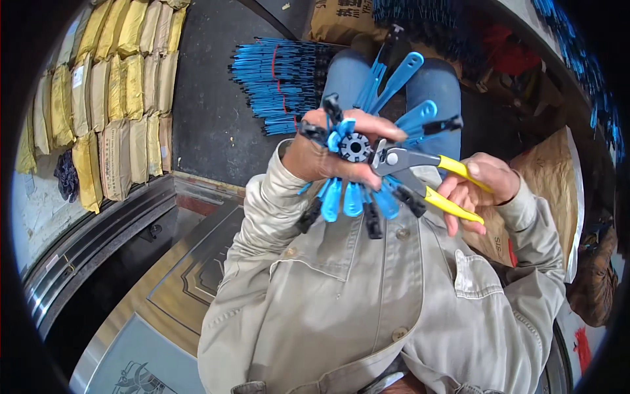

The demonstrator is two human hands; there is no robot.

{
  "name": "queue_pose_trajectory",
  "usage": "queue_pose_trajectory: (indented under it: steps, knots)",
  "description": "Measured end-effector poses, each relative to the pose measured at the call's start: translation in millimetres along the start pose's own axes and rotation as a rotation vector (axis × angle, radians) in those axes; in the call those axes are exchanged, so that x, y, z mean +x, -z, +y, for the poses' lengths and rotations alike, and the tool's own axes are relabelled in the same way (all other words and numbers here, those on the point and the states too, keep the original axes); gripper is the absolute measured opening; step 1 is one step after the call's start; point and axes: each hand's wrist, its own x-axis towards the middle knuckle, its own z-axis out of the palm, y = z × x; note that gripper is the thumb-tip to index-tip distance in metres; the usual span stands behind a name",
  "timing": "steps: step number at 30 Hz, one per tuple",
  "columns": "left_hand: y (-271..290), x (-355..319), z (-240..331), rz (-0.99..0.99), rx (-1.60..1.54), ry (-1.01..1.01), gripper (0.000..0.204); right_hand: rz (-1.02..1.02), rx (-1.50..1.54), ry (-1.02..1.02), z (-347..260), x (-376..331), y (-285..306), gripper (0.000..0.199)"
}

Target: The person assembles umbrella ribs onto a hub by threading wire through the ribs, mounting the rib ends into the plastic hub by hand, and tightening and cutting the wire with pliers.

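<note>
My left hand (331,148) is wrapped round a small round hub (355,148), grey-black with a ring of notches and a hole in its middle. Blue strips with black ends spread out from it on all sides, like ribs of an umbrella frame; one blue strip (396,82) points away toward my knees. In my right hand (482,184) is a pair of pliers (408,159) with yellow grips, the handles spread apart. Its jaws meet the hub's right edge, beside my left thumb and fingertips. What lies between the jaws is too small to make out.
Blue rods with black ends (275,79), bound with red cord, lie left of my knees (433,92). More blue rods (420,13) are piled beyond. Several yellow and tan paper packages (118,85) are stacked at left. A brown paper sack (548,177) stands at right. A panelled metal door (190,276) is lower left.
</note>
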Motion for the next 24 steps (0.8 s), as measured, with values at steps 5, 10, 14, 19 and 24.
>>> queue_pose_trajectory:
  steps: [5,10,14,19,24]
  knots:
    - [-10,-3,-10,0.140,-0.094,-0.015,0.049,0.141,-0.323,0.536,14,9,-10,0.045]
    - [-17,-7,-6,0.179,0.141,-0.083,0.050,0.662,-1.627,0.441,-4,12,-52,0.046]
    - [-27,-8,-2,0.247,0.218,-0.067,0.050,0.898,-1.844,0.684,-8,18,-47,0.047]
    - [-29,-7,-3,0.383,0.154,-0.076,0.050,0.889,-1.930,0.648,-21,20,-47,0.043]
    - [-28,-10,-7,0.432,0.136,-0.122,0.052,0.874,-1.803,0.509,-13,23,-43,0.044]
